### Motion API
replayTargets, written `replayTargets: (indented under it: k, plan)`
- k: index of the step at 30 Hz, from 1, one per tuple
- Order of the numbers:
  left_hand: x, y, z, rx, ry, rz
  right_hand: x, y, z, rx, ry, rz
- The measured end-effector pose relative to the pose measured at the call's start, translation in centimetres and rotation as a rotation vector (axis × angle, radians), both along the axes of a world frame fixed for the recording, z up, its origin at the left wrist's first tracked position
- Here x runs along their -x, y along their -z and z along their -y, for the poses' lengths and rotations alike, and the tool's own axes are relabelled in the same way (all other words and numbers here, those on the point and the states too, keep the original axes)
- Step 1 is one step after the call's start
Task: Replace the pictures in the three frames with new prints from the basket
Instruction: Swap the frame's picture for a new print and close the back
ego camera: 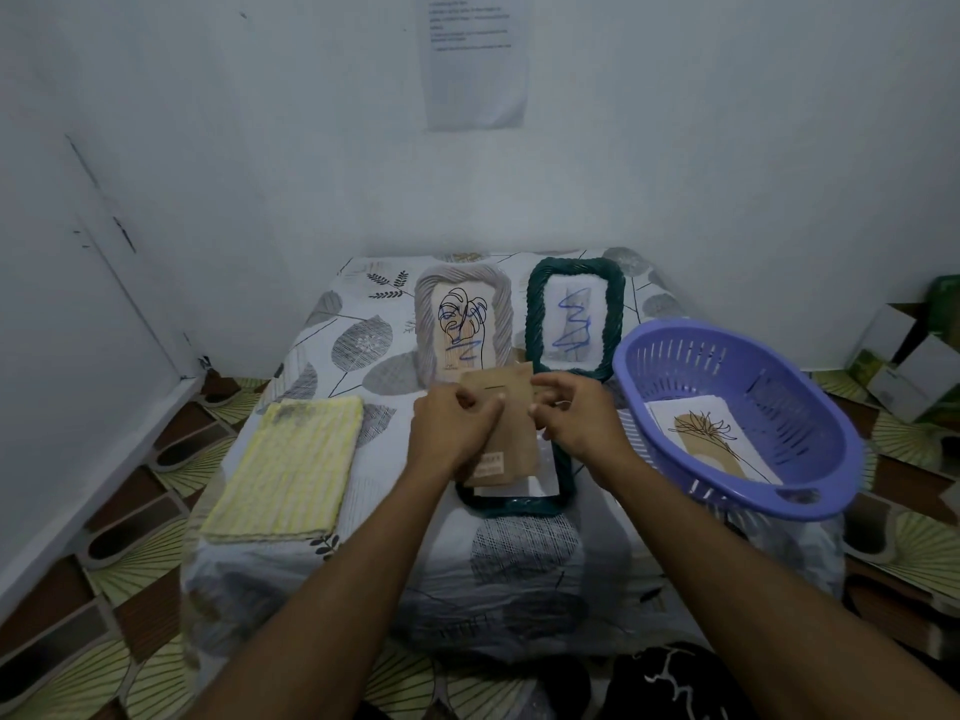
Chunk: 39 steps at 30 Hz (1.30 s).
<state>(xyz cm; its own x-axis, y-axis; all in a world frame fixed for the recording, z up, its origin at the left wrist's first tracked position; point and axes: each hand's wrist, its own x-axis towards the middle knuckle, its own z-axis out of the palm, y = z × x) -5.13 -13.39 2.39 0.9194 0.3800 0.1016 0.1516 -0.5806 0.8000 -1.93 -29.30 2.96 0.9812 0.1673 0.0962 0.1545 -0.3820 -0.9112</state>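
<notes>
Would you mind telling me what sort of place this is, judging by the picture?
Most likely a corner of a home room: a low cloth-covered table stands against bare white walls, a printed sheet is stuck to the wall, and cardboard boxes sit on the patterned floor.

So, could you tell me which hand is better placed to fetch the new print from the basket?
Probably the right hand: the purple basket with the print sits just to its right, while the left hand would have to cross over the brown backing board both hands hold.
</notes>
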Motion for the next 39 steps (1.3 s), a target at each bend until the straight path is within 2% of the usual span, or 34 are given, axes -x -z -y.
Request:
replayTargets:
  k: [3,18,26,34,39]
  plan:
    - [0.8,1.2,-1.3,0.047,0.076,0.071,0.0,0.8,0.7,-0.012,0.018,-0.033]
    - [1.3,3.8,-1.7,-0.126,0.224,0.071,-0.3,3.3,1.4,0.154,0.039,-0.007]
    - [0.7,4.1,-1.8,-0.139,0.232,0.075,-1.1,3.0,1.3,0.151,0.056,-0.023]
    - [1.1,5.1,-2.1,-0.264,0.251,0.126,-0.6,3.9,1.6,0.343,0.031,0.071]
    - [1.1,5.7,-2.6,-0.277,0.264,0.076,-0.5,4.3,1.7,0.431,-0.013,0.127]
